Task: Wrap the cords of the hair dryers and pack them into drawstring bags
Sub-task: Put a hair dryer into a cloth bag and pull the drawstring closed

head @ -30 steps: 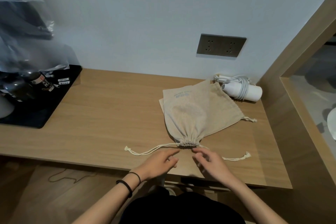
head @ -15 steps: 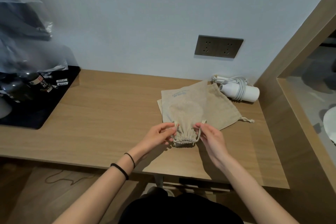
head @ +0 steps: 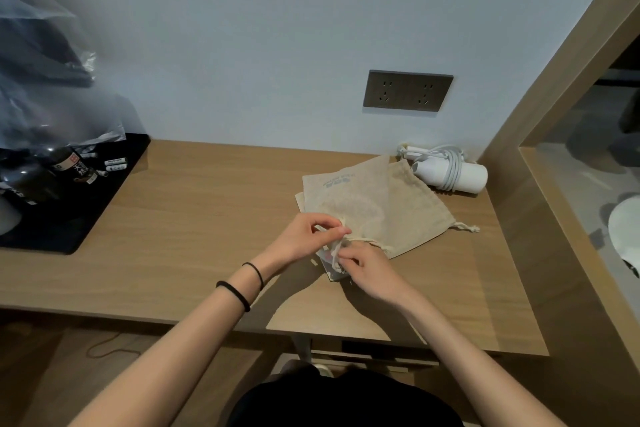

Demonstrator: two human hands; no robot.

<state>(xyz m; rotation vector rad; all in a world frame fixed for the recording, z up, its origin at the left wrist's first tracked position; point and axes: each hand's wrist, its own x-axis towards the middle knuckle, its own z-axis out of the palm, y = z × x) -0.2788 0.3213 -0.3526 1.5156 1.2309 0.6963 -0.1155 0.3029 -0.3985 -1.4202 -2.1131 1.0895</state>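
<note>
**Bag mouth lifted, both hands working at the cinch**

Change noted: a second ago the upper drawstring bag (head: pixel 349 194) lay flat with its mouth cinched. Its strings trailed out to either side along the surface (head: pixel 207 218). Now the mouth end is raised toward the person and the strings are gathered in.

The left hand (head: pixel 308 236) pinches the bunched cloth at the mouth between thumb and fingers. The right hand (head: pixel 369 269) pinches the near edge just below it. Both grips are clenched on fabric, and the hands are nearly touching.

Reading: the cinch is probably being loosened so the bag can take a dryer. The dryer in view is not yet packed.

Task things: the white hair dryer (head: pixel 460 177) lies at the rear right of the surface, by the wall. Its cord (head: pixel 450 166) is wound round the body, so wrapping looks done. It sits just beside the far corner of the second bag (head: pixel 419 215). That bag lies flat under the upper one, with a knotted string end poking out to the right.

Poor view: the hands cover the mouth, so how far it is open cannot be told. A pale rounded shape shows through the upper bag's cloth; it may be something inside or only a fold. The black tray (head: pixel 69 218) at the left edge holds small bottles under clear plastic, but these are blurred.
</note>
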